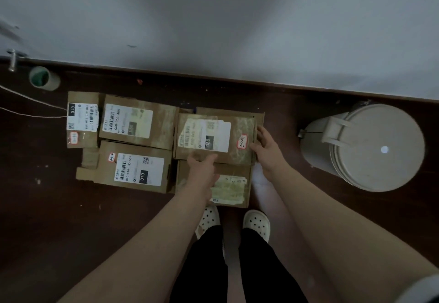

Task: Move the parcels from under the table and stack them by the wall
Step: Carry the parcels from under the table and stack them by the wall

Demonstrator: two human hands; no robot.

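Observation:
Several brown cardboard parcels with white shipping labels lie on the dark floor beside the white wall (213, 17). The top parcel (240, 124) on the right pile carries a label marked 060 and a red-edged sticker. My left hand (202, 163) grips its near edge and my right hand (266, 147) presses its right side. Beneath it lie another parcel (235, 191) nearer my feet and one against the wall, mostly hidden. To the left sit a parcel marked 060 (137, 122), a parcel marked 010 (135, 167) and a narrow parcel (82, 119).
A round beige lidded bin (370, 148) stands to the right of the pile. A roll of tape (44, 78) lies by the wall at far left, with a thin white cord (31, 107) across the floor. My feet in white clogs (255, 223) stand just behind the pile.

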